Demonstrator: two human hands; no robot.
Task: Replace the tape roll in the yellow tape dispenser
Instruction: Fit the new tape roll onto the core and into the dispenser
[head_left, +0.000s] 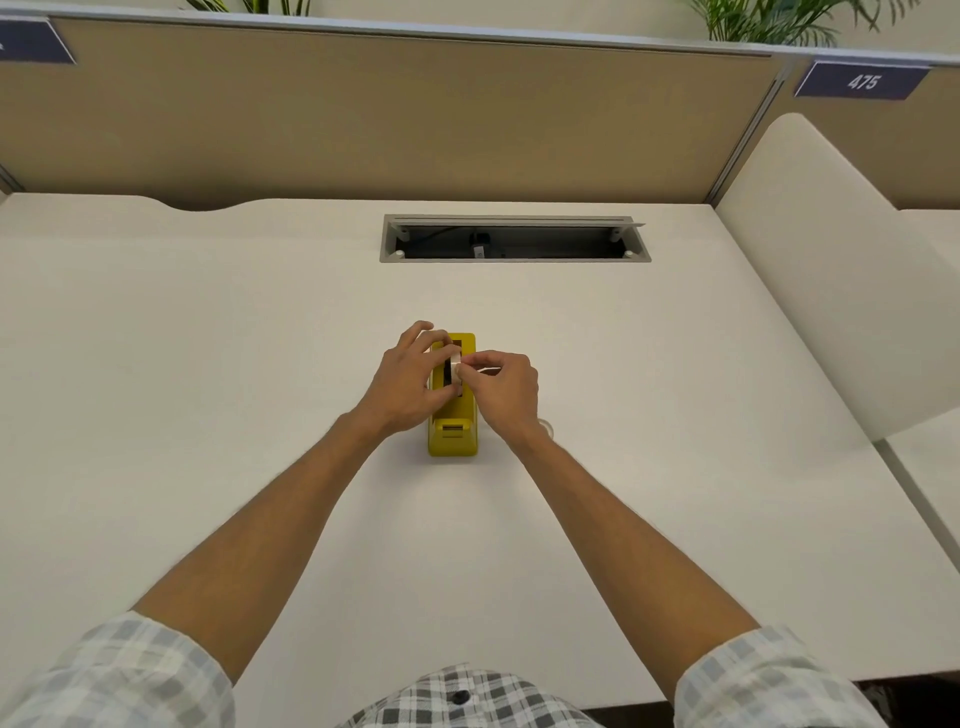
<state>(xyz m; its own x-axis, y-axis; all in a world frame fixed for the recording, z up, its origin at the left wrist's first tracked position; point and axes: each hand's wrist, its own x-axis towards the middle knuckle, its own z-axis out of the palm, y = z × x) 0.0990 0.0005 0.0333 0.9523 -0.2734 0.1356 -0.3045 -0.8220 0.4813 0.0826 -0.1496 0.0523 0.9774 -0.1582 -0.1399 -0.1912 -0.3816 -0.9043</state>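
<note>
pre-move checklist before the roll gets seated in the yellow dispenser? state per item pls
1. Tape roll held by both hands, left hand and right hand: ok.
2. Roll over the open slot of the yellow dispenser: ok.
3. Dispenser flat on the desk: ok.
4. Roll seated on its holder: cannot tell, fingers cover it.
5. Tape end toward the cutter: cannot tell.
6. Small clear object beside the right wrist: cannot tell what it is.
</note>
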